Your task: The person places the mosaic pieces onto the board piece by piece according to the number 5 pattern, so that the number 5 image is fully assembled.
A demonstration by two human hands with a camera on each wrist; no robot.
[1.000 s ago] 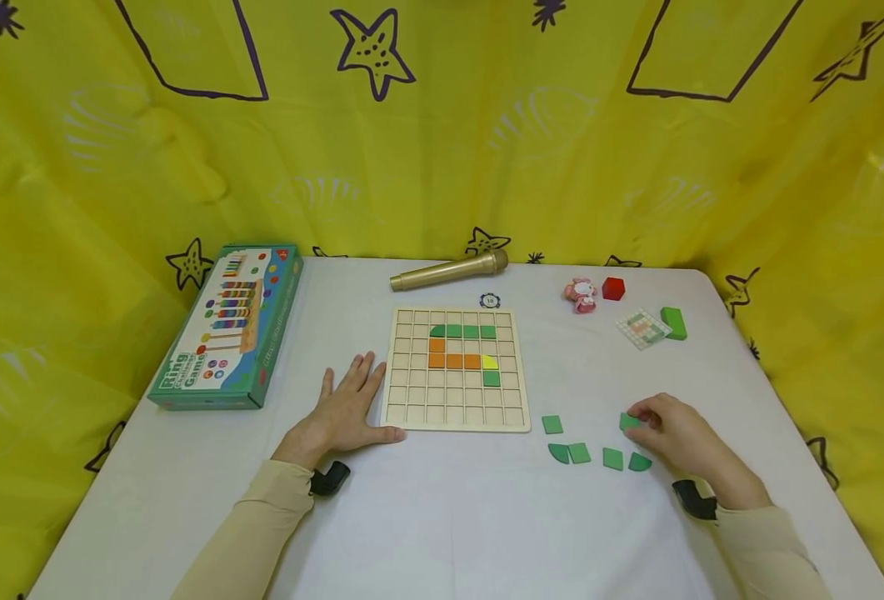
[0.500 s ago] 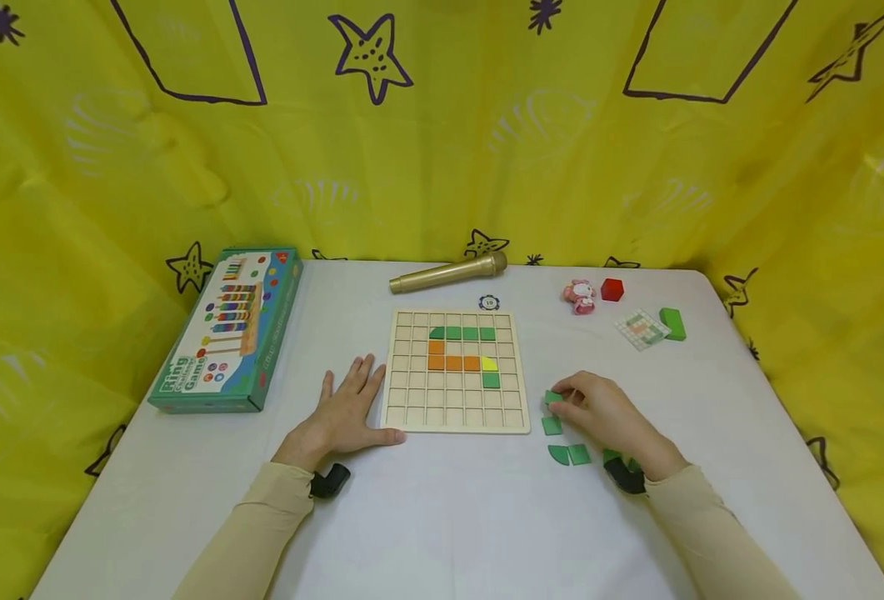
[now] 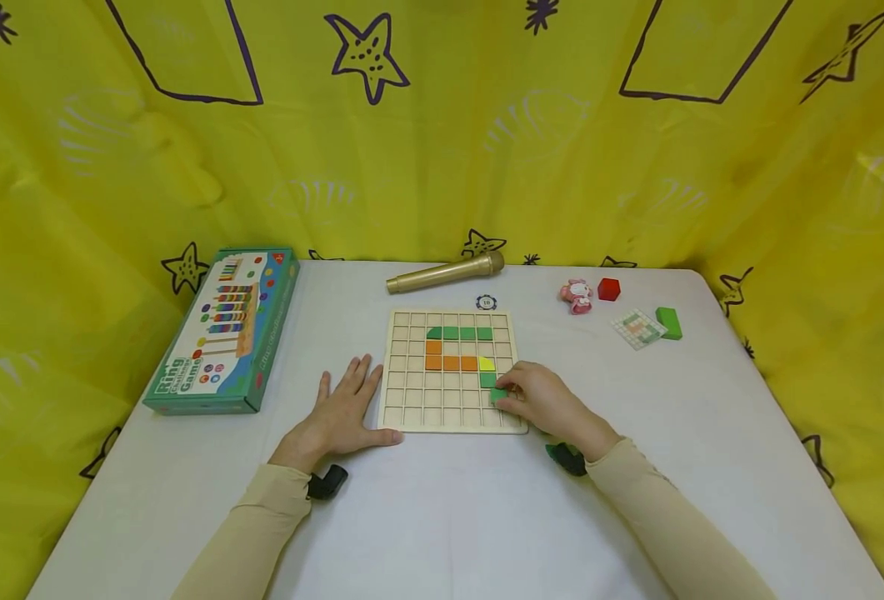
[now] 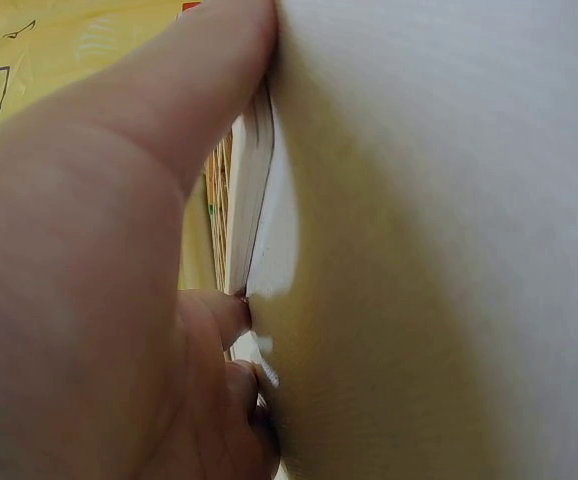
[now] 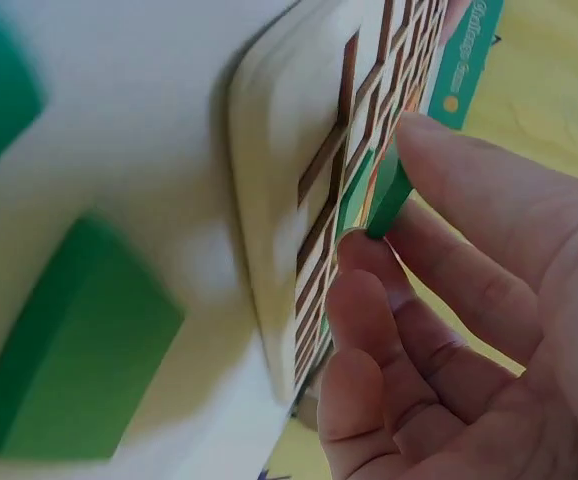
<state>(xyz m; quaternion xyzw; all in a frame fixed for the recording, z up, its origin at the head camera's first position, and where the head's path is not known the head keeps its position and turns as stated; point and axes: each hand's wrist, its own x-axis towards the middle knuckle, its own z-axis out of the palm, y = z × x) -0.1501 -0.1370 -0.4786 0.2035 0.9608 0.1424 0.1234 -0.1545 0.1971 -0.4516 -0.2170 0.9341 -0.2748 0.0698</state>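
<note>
Carried left, right hand (image 3: 542,402) pinches green tile (image 3: 498,395) over board (image 3: 412,408); left hand (image 3: 340,410) lies flat.

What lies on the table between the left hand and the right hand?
The wooden grid board lies between the left hand and right hand, seen in the head view.

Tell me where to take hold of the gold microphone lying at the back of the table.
Probably grip the gold microphone mid-barrel, from above, fingers across its width: it lies flat, head to the right, and the slim handle looks bare all round.
</note>
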